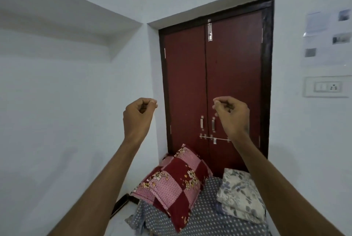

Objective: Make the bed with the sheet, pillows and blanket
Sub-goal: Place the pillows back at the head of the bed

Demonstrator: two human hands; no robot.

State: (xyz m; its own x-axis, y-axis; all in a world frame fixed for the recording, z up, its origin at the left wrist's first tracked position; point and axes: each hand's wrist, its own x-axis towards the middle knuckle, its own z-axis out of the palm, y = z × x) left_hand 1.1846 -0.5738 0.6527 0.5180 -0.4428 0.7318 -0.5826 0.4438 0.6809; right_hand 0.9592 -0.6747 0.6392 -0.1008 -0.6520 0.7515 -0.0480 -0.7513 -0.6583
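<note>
I hold my left hand [140, 111] and right hand [230, 112] up before the red door [215, 75], fingers curled and empty, while below it the checked pillow [171, 182] and flowered pillow [240, 197] lie on the dotted sheet [205, 220].

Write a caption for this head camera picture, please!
Both hands, left hand and right hand, raised with curled fingers above two pillows on the bed.

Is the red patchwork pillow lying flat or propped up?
Propped up: the red patchwork pillow tilts, its top edge against the door, its lower end on the dotted sheet.
</note>
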